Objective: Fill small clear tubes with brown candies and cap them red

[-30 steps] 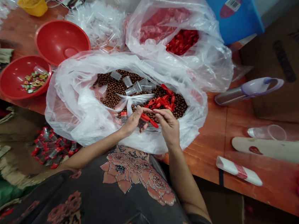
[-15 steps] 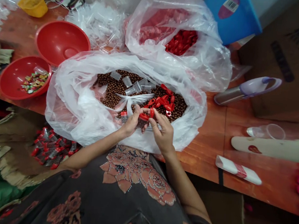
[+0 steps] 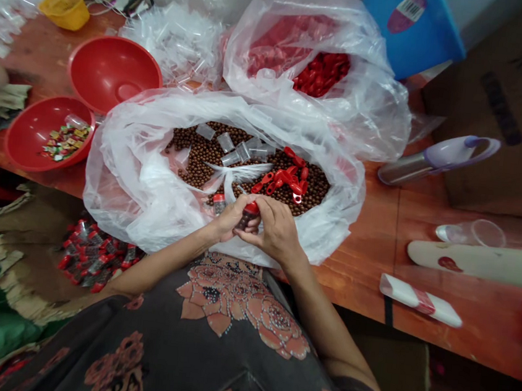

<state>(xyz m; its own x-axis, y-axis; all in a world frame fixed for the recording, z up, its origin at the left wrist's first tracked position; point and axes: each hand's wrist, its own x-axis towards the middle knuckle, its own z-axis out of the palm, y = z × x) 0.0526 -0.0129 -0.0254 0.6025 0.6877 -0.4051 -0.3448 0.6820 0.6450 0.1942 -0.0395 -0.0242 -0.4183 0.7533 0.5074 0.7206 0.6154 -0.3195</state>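
Left hand (image 3: 228, 220) gripping red-capped tube (image 3: 244, 218); right hand (image 3: 276, 231) closed on cap (image 3: 252, 207), above brown beads (image 3: 204, 155).

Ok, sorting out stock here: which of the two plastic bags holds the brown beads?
The nearer bag, under the left hand and right hand holding a red-capped tube, contains the brown beads; the farther bag shows only red pieces.

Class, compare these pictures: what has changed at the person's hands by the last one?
The right hand has moved the red cap onto the top of the small vial, which the left hand holds. The loose red caps and brown beads in the plastic bag stayed as they were.
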